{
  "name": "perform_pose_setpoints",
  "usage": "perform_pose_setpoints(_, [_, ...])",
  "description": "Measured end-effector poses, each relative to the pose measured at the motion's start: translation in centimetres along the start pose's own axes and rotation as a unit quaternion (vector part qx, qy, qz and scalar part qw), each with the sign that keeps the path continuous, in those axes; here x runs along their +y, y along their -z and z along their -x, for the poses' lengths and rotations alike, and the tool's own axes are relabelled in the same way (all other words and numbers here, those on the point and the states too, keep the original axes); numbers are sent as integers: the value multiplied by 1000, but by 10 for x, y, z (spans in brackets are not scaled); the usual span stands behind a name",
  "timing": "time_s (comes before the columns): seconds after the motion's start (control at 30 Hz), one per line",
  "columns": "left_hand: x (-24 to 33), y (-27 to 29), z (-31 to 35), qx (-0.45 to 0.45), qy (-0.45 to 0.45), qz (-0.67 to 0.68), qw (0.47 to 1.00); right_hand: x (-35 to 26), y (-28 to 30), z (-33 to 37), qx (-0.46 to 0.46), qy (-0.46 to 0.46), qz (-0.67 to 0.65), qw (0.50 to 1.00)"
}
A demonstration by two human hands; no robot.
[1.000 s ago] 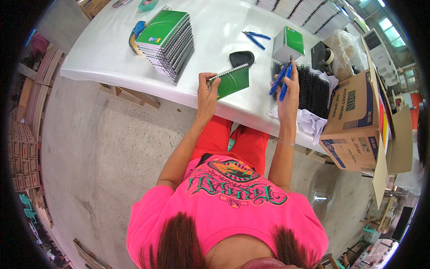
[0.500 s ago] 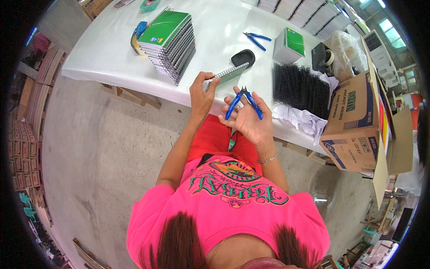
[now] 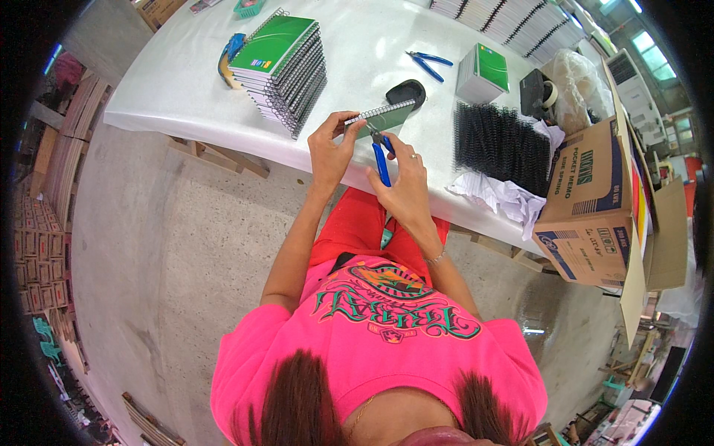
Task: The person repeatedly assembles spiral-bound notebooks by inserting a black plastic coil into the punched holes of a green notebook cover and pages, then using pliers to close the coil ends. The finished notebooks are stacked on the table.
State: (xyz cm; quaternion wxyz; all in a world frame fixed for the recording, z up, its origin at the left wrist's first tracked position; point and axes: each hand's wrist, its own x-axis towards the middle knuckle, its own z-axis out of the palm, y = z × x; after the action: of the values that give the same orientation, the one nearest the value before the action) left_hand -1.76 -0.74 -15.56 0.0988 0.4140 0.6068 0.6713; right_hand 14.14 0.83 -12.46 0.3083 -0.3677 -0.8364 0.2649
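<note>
A green spiral notebook (image 3: pixel 389 119) is tilted up over the table's near edge, its wire coil along the top. My left hand (image 3: pixel 331 145) pinches it at its left end. In my right hand (image 3: pixel 405 182) are blue-handled wire cutters (image 3: pixel 381 160), their dark jaws close to the coil's left part; whether they touch it I cannot tell. Behind the notebook lies a black rounded pad (image 3: pixel 406 91). Left of it rises a tall stack of green spiral notebooks (image 3: pixel 279 70). A second pair of blue-handled cutters (image 3: pixel 428 67) lies on the table farther back.
A heap of black coils (image 3: pixel 498 145) lies on white paper to the right. Beside it, an open cardboard box (image 3: pixel 584 201) stands at the table's right edge. A short green-topped stack (image 3: pixel 482 72), a tape dispenser (image 3: pixel 229 59) and stacks of coil-bound paper (image 3: pixel 494 22) are on the white table.
My right hand has turned over from palm up, and the cutters have moved up and left to the notebook's coil. My left hand still grips the notebook.
</note>
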Motion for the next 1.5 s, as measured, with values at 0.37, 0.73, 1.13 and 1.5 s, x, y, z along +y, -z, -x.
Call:
perform_pose_setpoints(0.37, [8,8,0,-61,88,27,994,-12,-12,-8,16,18,96,995])
perform_pose_setpoints(0.73, [8,8,1,-41,93,44,994,-10,-21,-10,46,37,58,997])
perform_pose_setpoints(1.13, [7,8,3,-30,79,15,996,-13,-19,-9,44,27,64,997])
perform_pose_setpoints(1.5, [3,4,8,-2,-24,-62,998,9,7,-25,-326,-272,-609,670])
